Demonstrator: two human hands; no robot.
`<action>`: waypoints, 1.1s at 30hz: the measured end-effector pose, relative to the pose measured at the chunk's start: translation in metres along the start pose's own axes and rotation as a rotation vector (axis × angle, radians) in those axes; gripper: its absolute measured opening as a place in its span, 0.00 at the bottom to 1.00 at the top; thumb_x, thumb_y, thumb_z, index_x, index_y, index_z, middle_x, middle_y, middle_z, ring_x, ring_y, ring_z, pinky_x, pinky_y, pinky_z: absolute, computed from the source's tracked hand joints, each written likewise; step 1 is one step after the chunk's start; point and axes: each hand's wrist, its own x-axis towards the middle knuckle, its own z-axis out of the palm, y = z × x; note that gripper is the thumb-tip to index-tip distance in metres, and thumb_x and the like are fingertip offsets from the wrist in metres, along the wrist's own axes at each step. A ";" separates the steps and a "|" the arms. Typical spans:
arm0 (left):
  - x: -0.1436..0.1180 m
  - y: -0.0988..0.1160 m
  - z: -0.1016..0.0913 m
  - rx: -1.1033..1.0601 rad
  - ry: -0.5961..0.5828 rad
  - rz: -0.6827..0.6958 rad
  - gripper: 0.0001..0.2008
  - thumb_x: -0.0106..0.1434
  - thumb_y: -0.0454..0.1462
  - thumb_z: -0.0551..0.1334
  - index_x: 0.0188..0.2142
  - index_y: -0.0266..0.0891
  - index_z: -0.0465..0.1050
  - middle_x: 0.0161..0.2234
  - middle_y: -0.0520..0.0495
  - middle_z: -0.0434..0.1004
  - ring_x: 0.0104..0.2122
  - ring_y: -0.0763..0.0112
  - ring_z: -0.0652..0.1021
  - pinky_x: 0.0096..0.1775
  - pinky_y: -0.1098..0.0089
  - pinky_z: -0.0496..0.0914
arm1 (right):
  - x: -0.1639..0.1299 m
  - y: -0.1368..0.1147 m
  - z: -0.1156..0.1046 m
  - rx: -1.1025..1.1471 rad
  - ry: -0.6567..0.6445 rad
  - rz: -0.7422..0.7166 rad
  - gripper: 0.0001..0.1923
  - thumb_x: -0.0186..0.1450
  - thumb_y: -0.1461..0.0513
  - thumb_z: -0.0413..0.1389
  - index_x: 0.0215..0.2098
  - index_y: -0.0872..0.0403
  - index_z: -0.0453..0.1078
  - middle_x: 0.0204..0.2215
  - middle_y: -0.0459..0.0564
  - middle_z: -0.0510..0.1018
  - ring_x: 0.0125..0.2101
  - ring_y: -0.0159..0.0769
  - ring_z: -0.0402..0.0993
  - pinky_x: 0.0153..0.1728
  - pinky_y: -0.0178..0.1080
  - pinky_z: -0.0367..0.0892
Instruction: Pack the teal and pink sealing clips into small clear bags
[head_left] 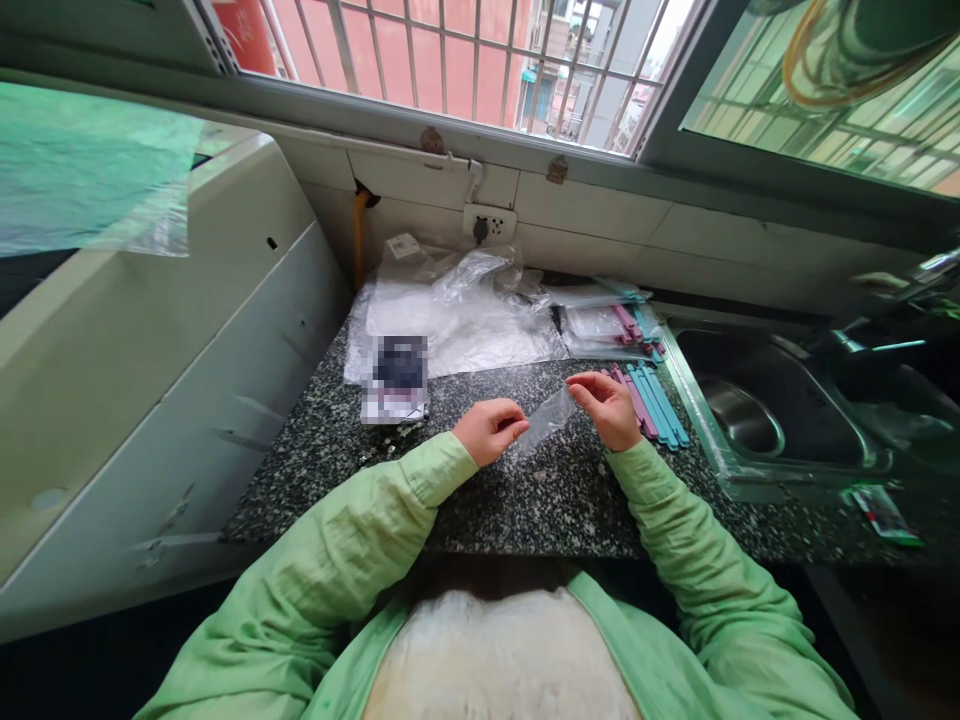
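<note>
A small clear plastic bag point(549, 419) is stretched between my two hands, just above the speckled countertop. My left hand point(490, 430) pinches its lower left end, fingers closed. At the upper right end, my right hand point(607, 407) grips the bag between thumb and fingers. Right beside that hand lies a row of flat pink and teal strips point(660, 403), partly hidden by it. Behind them is a stack of clear bags point(600, 328) with more pink and teal strips in or on it.
Large clear plastic sheeting point(472, 320) covers the back of the counter point(525, 520). A packet point(394, 385), its print blurred, lies at left with small bits below it. A metal sink point(780, 400) is at right, a socket point(489, 222) on the wall, a white appliance point(225, 300) at left.
</note>
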 end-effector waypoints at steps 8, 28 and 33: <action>0.000 0.002 -0.001 0.008 -0.018 0.027 0.09 0.55 0.37 0.54 0.22 0.36 0.67 0.19 0.51 0.64 0.21 0.77 0.64 0.26 0.75 0.59 | 0.000 -0.004 0.000 -0.020 -0.049 -0.007 0.09 0.53 0.57 0.57 0.25 0.55 0.69 0.23 0.45 0.72 0.25 0.29 0.67 0.28 0.34 0.64; 0.000 -0.006 0.000 0.133 0.112 0.082 0.09 0.56 0.35 0.55 0.22 0.35 0.66 0.19 0.52 0.64 0.21 0.79 0.64 0.24 0.76 0.59 | 0.000 -0.005 -0.003 0.029 -0.074 -0.117 0.07 0.54 0.60 0.56 0.22 0.55 0.66 0.21 0.44 0.67 0.24 0.27 0.62 0.25 0.32 0.58; 0.001 -0.008 0.000 0.133 0.128 0.094 0.08 0.56 0.35 0.55 0.22 0.35 0.66 0.19 0.52 0.64 0.20 0.79 0.64 0.24 0.77 0.59 | 0.001 -0.006 -0.005 0.029 -0.087 -0.133 0.07 0.55 0.60 0.56 0.22 0.55 0.66 0.21 0.44 0.66 0.24 0.27 0.61 0.25 0.32 0.57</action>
